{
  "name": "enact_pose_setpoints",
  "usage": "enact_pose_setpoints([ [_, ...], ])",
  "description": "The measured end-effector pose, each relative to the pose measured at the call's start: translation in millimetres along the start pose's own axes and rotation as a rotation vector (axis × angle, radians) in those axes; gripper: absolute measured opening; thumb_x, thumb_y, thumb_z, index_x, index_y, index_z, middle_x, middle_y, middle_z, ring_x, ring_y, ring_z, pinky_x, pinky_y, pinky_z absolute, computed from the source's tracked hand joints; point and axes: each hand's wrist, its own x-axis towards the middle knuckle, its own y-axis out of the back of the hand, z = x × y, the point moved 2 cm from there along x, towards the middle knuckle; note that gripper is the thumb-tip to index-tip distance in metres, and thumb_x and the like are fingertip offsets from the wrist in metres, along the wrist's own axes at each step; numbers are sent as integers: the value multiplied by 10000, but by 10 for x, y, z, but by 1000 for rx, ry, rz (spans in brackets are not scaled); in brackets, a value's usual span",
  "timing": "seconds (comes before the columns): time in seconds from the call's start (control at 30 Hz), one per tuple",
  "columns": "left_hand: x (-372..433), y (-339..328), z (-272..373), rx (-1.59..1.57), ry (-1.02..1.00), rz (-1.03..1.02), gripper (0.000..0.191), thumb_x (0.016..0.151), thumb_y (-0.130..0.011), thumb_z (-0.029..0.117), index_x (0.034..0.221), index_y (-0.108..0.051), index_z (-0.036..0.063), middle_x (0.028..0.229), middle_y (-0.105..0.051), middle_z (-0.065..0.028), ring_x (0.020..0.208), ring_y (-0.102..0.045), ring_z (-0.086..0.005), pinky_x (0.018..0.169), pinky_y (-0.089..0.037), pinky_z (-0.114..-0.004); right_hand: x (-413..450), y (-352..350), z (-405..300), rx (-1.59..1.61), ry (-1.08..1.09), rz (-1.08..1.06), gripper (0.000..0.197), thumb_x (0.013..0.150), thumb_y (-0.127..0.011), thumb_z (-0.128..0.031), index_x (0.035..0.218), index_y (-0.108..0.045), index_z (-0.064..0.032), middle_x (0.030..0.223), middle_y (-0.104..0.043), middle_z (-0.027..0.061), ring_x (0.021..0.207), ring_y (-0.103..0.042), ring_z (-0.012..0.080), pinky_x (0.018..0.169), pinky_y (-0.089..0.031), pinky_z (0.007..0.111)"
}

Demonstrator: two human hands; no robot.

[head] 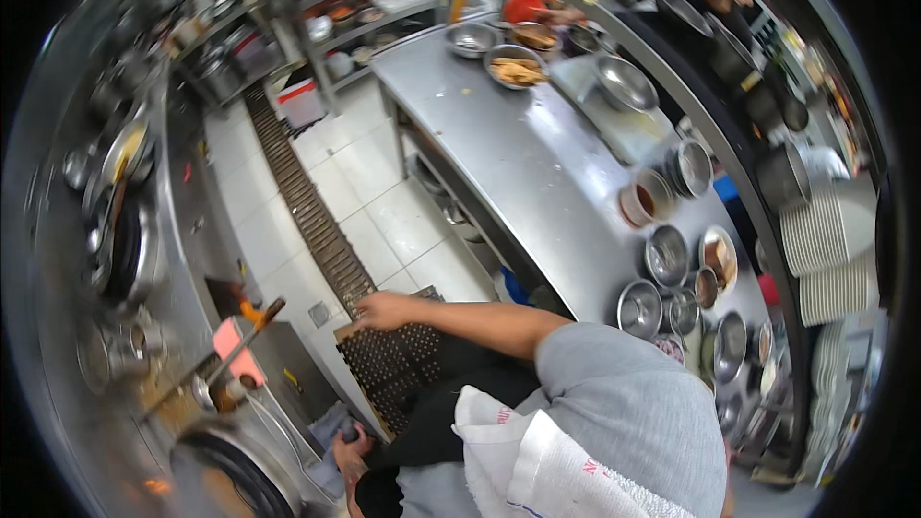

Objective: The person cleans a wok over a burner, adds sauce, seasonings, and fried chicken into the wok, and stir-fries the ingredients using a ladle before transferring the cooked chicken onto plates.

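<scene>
My right hand (385,311) reaches out to the left over the floor drain and a black rubber mat (399,367). It is blurred, so how its fingers lie cannot be told. Lower down, beside the stove's front, my left hand (351,446) is curled around a bunched grey cloth (327,464); a small dark thing shows at its fingers. A wok (237,471) sits on the stove near that hand. Close by, a long-handled ladle (241,352) leans across a pink rectangular piece (239,350). A white towel (547,460) drapes over my shoulder.
The steel stove counter (180,230) runs along the left, with another wok (129,252). On the right, a steel worktable (489,151) carries metal bowls (665,255) and a cutting board (611,115). Stacked plates (827,230) stand on a shelf; another person's hand (561,16) shows behind.
</scene>
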Motion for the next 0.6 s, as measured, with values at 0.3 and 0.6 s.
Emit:
enact_pose_setpoints([
  [0.3,234,-424,-109,1487,-627,-210,452,904,-622,328,1235,-448,75,1013,-593,-118,852,-631,-319,718,-542,-455,-2603,2895,1871,921,-706,1194,239,940,-491,-191,933,-613,14,779,-651,94,596,-597,134,495,-481,275],
  [0.6,-816,-1018,-866,1652,-1314,-320,177,896,-662,256,999,-611,122,845,-619,3,608,-610,-160,493,-487,-287,-1091,2895,2481,620,-505,1061,227,852,-552,-167,1029,-626,-47,884,-689,130,722,-659,255,649,-518,376],
])
